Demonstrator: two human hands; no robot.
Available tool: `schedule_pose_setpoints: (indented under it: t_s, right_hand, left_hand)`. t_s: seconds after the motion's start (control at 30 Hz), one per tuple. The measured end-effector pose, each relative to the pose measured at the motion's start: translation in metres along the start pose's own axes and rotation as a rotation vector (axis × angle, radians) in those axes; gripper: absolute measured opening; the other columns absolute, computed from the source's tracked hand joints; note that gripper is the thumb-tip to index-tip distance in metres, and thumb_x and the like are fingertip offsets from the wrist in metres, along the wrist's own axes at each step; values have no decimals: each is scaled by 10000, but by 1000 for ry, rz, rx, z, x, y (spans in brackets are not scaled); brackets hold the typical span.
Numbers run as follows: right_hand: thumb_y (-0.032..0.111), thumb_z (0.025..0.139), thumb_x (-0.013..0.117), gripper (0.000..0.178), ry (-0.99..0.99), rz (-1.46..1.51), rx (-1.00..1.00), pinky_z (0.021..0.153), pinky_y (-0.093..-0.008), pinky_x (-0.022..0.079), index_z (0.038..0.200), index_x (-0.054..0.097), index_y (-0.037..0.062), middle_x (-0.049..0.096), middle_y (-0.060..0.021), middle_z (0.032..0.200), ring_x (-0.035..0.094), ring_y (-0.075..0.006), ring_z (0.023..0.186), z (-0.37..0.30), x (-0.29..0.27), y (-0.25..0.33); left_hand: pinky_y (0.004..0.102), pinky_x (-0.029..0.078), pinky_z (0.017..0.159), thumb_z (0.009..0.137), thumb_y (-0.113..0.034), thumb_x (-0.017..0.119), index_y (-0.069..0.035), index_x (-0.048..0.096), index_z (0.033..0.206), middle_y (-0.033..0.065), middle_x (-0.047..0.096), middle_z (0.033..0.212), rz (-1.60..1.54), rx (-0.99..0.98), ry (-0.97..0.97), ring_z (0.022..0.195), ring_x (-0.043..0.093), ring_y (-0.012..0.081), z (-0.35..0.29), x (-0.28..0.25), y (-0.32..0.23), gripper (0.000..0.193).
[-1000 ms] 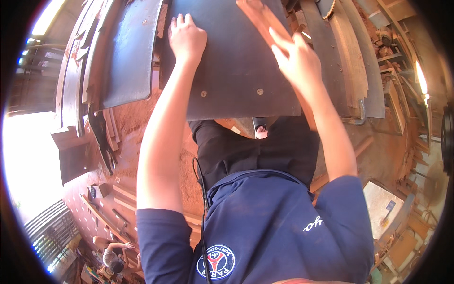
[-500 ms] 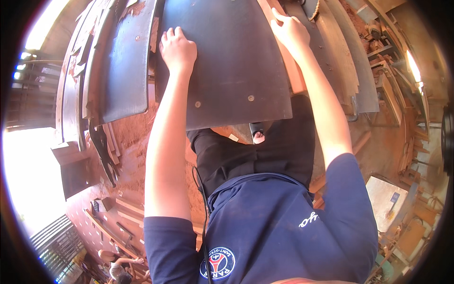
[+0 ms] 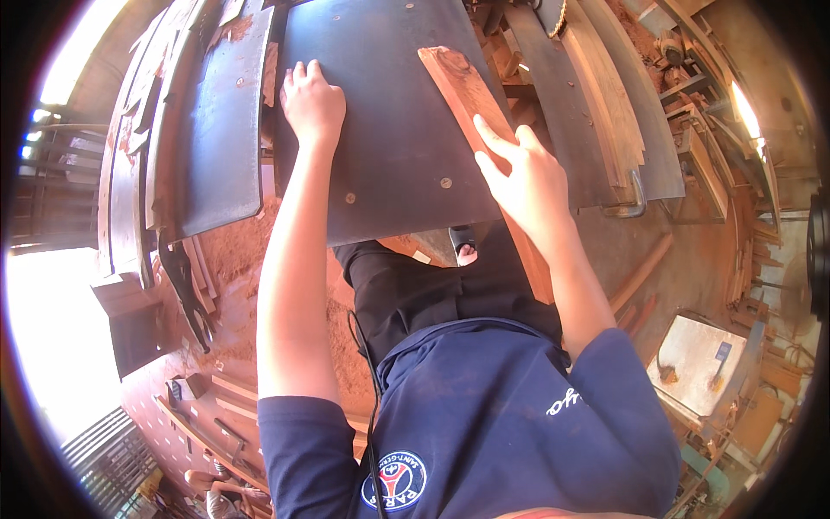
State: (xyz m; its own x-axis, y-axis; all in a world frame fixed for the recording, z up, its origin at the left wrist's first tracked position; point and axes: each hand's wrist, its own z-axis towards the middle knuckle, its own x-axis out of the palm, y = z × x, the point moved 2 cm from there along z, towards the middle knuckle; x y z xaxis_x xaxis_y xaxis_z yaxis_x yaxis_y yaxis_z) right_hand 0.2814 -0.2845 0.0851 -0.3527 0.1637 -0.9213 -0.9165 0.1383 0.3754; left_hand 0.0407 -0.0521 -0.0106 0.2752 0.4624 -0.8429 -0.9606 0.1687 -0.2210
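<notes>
My left hand (image 3: pixel 312 104) lies on the dark metal tabletop (image 3: pixel 389 112) near its left edge, fingers stretched forward and apart, nothing held. In my right hand (image 3: pixel 527 177) is a long reddish-brown wooden plank (image 3: pixel 462 86), gripped along its right side with thumb and forefinger showing on top. The plank slants over the tabletop's right edge, its rough far end above the metal and its near end beside my right thigh. The other fingers of that hand are hidden beneath it.
A second dark metal panel (image 3: pixel 220 138) stands left of a gap. To the right are a wooden rail (image 3: pixel 605 112), a bent metal clamp (image 3: pixel 635 199) and a curved toothed edge (image 3: pixel 560 19). A pale box (image 3: pixel 696 363) sits at lower right. Reddish dust covers the floor (image 3: pixel 233 294).
My right hand has drawn the plank back toward me and left, so its far end now shows over the tabletop. My left hand has shifted slightly left in view but stays on the metal.
</notes>
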Motion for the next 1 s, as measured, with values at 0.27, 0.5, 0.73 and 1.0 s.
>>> schedule_pose_setpoints:
  t_s: [0.27, 0.5, 0.73, 1.0]
  right_hand:
    - [409, 1010, 687, 481, -164, -37, -51, 897, -443, 602, 1489, 668, 372, 694, -136, 1054, 758, -317, 980, 140, 40, -24]
    - [409, 1012, 655, 483, -231, -95, -16, 830, -460, 618, 1492, 667, 355, 710, -145, 1053, 769, -325, 901, 159, 48, -23]
    - [308, 1001, 707, 518, -47, -39, -7, 748, -455, 615, 1516, 653, 314, 648, -166, 976, 754, -345, 798, 0, 4, -19]
    - [333, 1016, 687, 498, -106, -51, 14, 727, -466, 599, 1512, 656, 306, 644, -186, 893, 743, -354, 764, 55, 14, -24]
  left_hand:
    - [469, 393, 1252, 930, -92, 513, -42, 654, 1419, 186, 603, 1547, -19, -4, 49, 1483, 507, 370, 5, -3, -4, 512]
    - [462, 402, 1249, 931, -86, 497, -70, 653, 1454, 172, 588, 1572, -22, -32, 73, 1490, 498, 361, 7, -9, -3, 546]
    - [478, 417, 1216, 921, -63, 574, -98, 709, 1397, 160, 639, 1516, 4, 58, 31, 1469, 529, 354, -10, -8, -4, 495]
    - [499, 428, 1216, 895, -36, 526, -79, 682, 1414, 202, 636, 1486, -8, 44, -33, 1454, 518, 417, -6, -12, -2, 543]
